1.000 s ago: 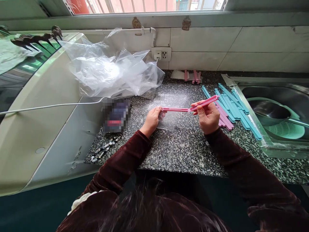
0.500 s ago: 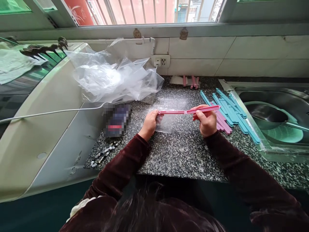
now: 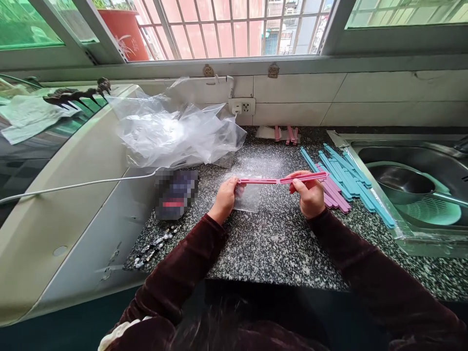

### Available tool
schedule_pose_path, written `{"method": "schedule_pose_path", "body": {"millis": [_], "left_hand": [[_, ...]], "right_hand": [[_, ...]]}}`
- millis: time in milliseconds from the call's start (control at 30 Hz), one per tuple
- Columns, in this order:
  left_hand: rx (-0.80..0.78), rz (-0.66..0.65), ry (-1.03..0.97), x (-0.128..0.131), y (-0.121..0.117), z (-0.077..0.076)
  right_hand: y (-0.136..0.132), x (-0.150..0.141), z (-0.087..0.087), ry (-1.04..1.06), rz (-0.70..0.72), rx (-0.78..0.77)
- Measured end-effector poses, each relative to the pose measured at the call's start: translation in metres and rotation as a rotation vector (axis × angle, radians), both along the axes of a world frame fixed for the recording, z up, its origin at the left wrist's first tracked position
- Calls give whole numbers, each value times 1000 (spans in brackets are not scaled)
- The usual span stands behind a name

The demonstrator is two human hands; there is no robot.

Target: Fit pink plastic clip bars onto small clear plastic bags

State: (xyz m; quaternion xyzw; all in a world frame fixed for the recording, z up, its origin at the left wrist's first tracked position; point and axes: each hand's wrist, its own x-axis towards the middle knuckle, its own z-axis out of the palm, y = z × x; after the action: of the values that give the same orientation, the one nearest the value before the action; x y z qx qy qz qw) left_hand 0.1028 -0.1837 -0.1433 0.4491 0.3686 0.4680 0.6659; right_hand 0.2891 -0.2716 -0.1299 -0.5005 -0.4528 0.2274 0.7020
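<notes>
Between my two hands a long, slim pink bag clip [image 3: 258,181] stretches out nearly level, with a joint near its middle. My left hand [image 3: 225,196] is closed on its left end. My right hand [image 3: 309,196] pinches the right part, thumb in front, the fingers partly hidden behind it. Below the clip a small clear plastic bag [image 3: 249,202] lies on the counter, near my left fingers. Just beyond my right hand lie several loose pink clips [image 3: 338,195] and a spread of turquoise clips [image 3: 349,178].
Crumpled clear plastic bags [image 3: 175,134] fill the back left of the speckled counter [image 3: 278,248]. In front of them is a blurred-out dark object [image 3: 177,195]. A white cable [image 3: 80,184] crosses at left. Short pink pieces [image 3: 291,135] lie by the wall. A sink [image 3: 387,151] holding a pan is at right.
The view has tilted up a little, so everything sits lower in the picture. Both hands keep their hold on the pink clip with hardly any visible shift.
</notes>
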Motion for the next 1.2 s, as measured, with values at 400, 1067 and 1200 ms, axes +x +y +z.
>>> {"method": "schedule_pose_path", "body": {"millis": [400, 1067, 1200], "left_hand": [[9, -6, 13, 1, -1, -1], [51, -27, -2, 1, 0, -6], [71, -28, 32, 0, 0, -5]], "right_hand": [[0, -1, -1, 73, -10, -25], [0, 0, -4, 49, 7, -19], [0, 0, -5, 28, 4, -32]]}}
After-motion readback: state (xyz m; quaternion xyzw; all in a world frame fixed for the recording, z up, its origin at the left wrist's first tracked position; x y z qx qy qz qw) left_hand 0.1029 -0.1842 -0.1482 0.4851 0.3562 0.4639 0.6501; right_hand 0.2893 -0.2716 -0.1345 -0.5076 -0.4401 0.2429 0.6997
